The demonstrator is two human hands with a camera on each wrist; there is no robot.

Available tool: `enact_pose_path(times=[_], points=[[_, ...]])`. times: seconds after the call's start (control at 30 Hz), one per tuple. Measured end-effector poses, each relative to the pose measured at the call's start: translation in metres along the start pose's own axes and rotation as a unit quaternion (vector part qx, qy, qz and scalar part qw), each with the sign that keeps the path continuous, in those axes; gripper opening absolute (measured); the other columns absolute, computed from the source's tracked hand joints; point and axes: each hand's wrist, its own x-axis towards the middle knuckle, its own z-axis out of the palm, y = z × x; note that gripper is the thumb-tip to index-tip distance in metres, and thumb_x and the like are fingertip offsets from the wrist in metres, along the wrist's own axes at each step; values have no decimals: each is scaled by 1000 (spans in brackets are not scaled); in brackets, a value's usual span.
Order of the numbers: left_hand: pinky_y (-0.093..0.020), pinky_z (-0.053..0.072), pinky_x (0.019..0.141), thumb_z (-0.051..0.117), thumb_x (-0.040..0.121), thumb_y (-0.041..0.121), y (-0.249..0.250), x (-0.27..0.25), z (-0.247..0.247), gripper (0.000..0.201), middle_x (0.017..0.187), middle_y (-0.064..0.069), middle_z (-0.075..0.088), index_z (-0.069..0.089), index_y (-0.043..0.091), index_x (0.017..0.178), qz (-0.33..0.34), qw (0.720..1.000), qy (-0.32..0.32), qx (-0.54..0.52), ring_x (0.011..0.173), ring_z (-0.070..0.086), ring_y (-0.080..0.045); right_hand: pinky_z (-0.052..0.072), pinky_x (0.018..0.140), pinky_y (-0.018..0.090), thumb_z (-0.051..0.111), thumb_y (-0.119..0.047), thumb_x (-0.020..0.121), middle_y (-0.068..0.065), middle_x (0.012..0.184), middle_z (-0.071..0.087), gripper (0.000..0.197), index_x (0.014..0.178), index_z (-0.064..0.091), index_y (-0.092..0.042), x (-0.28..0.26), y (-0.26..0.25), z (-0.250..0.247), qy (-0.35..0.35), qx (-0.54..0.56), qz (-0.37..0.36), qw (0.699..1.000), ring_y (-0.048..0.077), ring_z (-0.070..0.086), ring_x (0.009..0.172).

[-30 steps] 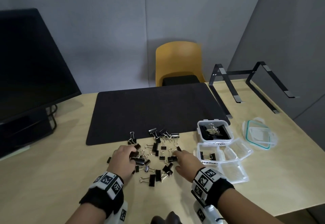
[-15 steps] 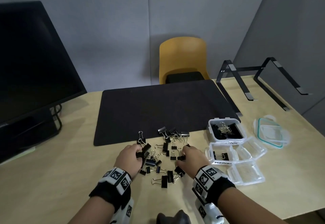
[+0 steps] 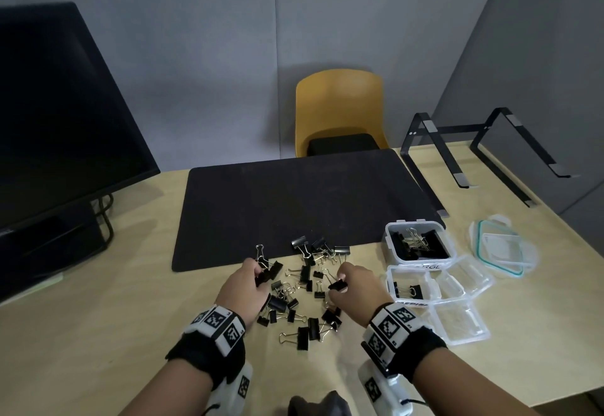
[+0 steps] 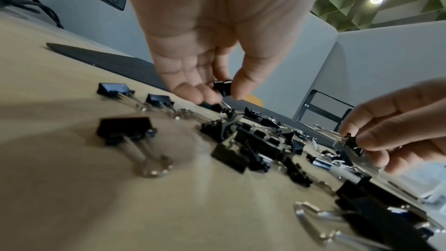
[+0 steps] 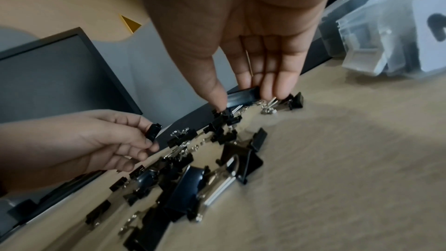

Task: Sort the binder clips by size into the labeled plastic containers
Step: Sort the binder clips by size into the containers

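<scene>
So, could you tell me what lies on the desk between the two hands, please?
Loose binder clips of mixed sizes lie scattered between the left hand and the right hand, each pinching a clip; the head view shows it best.

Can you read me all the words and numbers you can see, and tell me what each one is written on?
"RGE": the visible end of a label on the front of the deep container holding big clips; its start is cut off.
A label on the front of the flat middle container: too blurred to read.
Black-and-white square codes on the wristbands: patterns, not words.
Nothing else readable.
</scene>
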Motion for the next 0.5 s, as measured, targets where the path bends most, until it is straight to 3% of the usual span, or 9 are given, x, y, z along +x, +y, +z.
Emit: enact_pose_path(times=[0.13,0.2,0.27,0.37,0.5], points=[[-29,50,66,54,90,20,20,-5,4,25,73,8,54,45,16,113,7,999,5,-45,72,61,-17,43,75,25,58,-24,82,4,107,60,34,114,55,-15,-2,4,-12,0,3,-20,1000,19,55,95],[-27,46,57,51,92,19,30,-7,7,41,68,11,47,35,21,130,30,997,-2,-68,64,58,-16,44,74,26,58,-23,82,4,106,61,32,112,56,-14,-3,9,-22,13,4,-34,999,20,57,95],[-24,38,47,45,95,17,42,-8,10,43,65,4,52,35,27,135,56,995,-27,-75,48,46,-10,45,75,27,59,-24,82,4,104,62,28,108,57,-14,-4,16,-34,25,-2,-47,999,20,58,94],[-18,30,43,42,95,16,62,-9,14,27,61,3,51,48,25,120,66,993,-46,-87,44,39,-7,46,79,25,61,-24,82,1,103,62,23,103,59,-15,-7,31,-55,25,-8,-66,997,17,58,95],[-20,32,47,46,94,21,87,-10,19,10,62,2,51,48,20,104,51,993,-38,-98,47,41,-9,43,75,22,62,-20,81,-3,97,58,14,95,60,-17,-13,56,-84,2,-22,-80,997,14,56,89]])
